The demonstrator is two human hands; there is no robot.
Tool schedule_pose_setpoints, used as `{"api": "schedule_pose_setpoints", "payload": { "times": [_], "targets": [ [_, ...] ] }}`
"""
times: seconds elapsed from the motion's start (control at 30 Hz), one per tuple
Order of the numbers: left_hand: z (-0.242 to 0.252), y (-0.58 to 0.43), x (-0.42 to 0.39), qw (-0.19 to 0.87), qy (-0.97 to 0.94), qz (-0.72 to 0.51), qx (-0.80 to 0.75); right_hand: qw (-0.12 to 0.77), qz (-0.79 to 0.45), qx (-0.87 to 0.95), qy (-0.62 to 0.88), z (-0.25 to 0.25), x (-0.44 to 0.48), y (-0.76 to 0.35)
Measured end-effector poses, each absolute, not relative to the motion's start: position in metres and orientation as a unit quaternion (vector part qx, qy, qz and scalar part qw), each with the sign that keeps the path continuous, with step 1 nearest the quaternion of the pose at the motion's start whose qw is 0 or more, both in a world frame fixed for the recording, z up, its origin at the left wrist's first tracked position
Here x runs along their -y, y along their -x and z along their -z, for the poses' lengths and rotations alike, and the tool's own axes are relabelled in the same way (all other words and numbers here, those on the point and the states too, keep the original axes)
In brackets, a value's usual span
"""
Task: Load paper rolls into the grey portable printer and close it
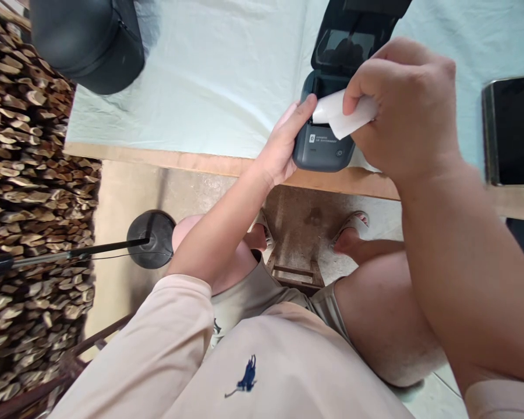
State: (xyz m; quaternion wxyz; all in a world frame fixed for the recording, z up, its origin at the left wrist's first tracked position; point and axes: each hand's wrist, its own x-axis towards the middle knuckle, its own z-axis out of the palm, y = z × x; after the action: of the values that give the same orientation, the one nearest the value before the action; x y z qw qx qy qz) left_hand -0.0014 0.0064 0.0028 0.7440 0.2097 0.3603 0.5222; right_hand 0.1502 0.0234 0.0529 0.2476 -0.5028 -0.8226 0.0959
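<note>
A small dark grey label printer [324, 152] rests near the table's front edge, its lid [347, 43] swung up and back. My left hand [288, 137] grips the printer's left side, with the thumb at the rim of the opening. Between the thumb and fingers of my right hand [404, 110] is a roll of white paper [347, 116], tilted over the printer's open compartment. The paper's left end reaches into the opening. My right fingers hide the other end of the roll.
A pale cloth [209, 75] covers the table. A black cylindrical case [91, 46] stands at the back left, and a dark phone-like device [515, 131] lies at the right. Below are a stand with a round black base [151, 238] and stacked firewood [30, 192].
</note>
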Motion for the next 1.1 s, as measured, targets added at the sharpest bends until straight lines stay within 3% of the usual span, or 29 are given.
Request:
{"api": "schedule_pose_setpoints", "payload": {
  "times": [0.3, 0.63, 1.1],
  "targets": [
    [-0.003, 0.001, -0.004, 0.687, -0.314, -0.528, -0.388, 0.281, -0.085, 0.8, 0.523, -0.054, -0.02, -0.146],
    [0.006, 0.002, -0.005, 0.686, -0.363, -0.527, -0.346, 0.164, -0.088, 0.819, 0.543, -0.053, -0.026, -0.152],
    [-0.004, 0.0, -0.003, 0.724, -0.271, -0.54, -0.332, 0.301, -0.134, 0.798, 0.504, -0.042, -0.027, -0.152]
  ]
}}
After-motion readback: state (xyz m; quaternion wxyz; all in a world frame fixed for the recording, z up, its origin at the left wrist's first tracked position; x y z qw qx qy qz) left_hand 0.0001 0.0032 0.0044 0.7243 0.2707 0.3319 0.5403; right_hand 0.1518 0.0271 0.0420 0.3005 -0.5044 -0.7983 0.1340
